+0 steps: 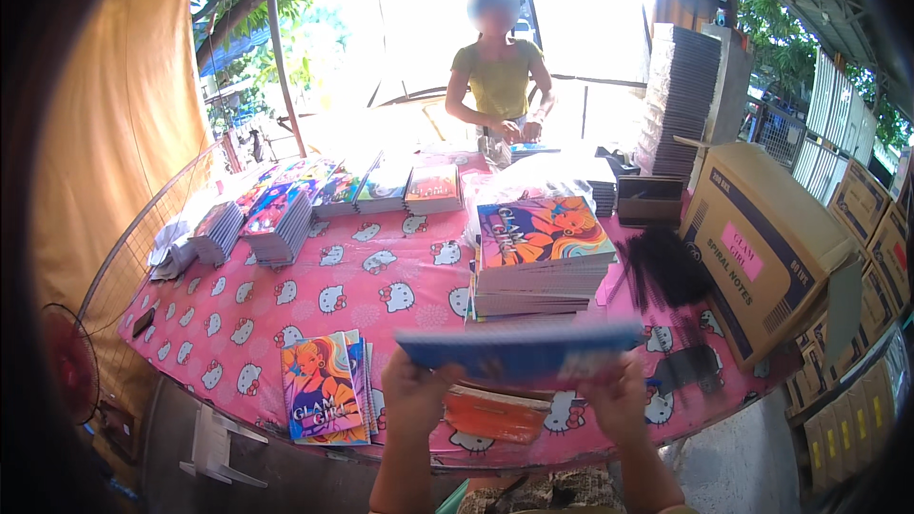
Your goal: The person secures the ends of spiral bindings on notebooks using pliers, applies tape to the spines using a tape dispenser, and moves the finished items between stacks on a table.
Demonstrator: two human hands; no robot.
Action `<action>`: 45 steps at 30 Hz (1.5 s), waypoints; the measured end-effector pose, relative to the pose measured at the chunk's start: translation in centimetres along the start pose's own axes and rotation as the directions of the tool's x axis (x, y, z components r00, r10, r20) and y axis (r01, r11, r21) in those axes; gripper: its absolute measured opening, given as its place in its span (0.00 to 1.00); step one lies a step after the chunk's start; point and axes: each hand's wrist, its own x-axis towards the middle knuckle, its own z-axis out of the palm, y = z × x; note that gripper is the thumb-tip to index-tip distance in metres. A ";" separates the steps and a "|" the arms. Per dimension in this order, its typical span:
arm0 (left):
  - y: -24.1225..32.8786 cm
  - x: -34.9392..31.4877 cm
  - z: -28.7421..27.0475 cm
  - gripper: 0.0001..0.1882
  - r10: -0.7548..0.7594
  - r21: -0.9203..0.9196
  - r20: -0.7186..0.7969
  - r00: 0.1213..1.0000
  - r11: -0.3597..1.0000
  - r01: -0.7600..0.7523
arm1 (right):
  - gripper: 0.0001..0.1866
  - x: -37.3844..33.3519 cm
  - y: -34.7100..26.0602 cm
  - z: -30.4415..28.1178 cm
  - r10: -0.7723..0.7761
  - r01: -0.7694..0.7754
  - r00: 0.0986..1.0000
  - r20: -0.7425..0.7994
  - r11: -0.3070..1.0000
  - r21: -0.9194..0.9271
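A blue spiral notebook (519, 352), or a thin stack of them, is held level above the near table edge. My left hand (416, 390) grips its left end and my right hand (617, 395) its right end. It is blurred and seen nearly edge-on, so its cover is unclear. Under it lies a flat orange item (495, 414), partly hidden. To the left is a small pile of notebooks (324, 388) with a colourful illustrated cover. A taller stack of similar notebooks (543, 238) stands just beyond my hands.
A pink patterned cloth (333, 297) covers the table. Notebook stacks (278, 228) line its far left. Black spiral coils (671, 266) lie beside a large carton (762, 238) at right. A tall stack (678, 100) stands behind. Across the table, a person (500, 81) handles items.
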 end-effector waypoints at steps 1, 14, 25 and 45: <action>0.1 -0.5 -0.4 0.13 0.019 0.180 0.050 0.999 0.983 -0.028 | 0.09 -1.9 1.3 -1.2 0.102 -0.098 0.995 0.017 0.984 -0.150; -8.2 -4.1 -3.8 0.45 -0.066 0.429 -0.117 0.991 0.897 0.111 | 0.24 -6.4 4.1 -0.1 0.334 -0.248 0.931 0.151 0.876 -0.413; -2.3 -3.0 4.4 0.40 0.346 0.903 0.352 0.870 0.118 -0.413 | 0.14 2.7 10.1 -21.6 0.047 -0.213 0.976 -0.212 0.026 -0.977; -5.4 -3.1 5.1 0.10 0.357 0.627 0.544 0.760 0.429 -0.650 | 0.14 0.5 -4.7 -4.1 0.151 0.110 0.912 0.382 0.806 -0.582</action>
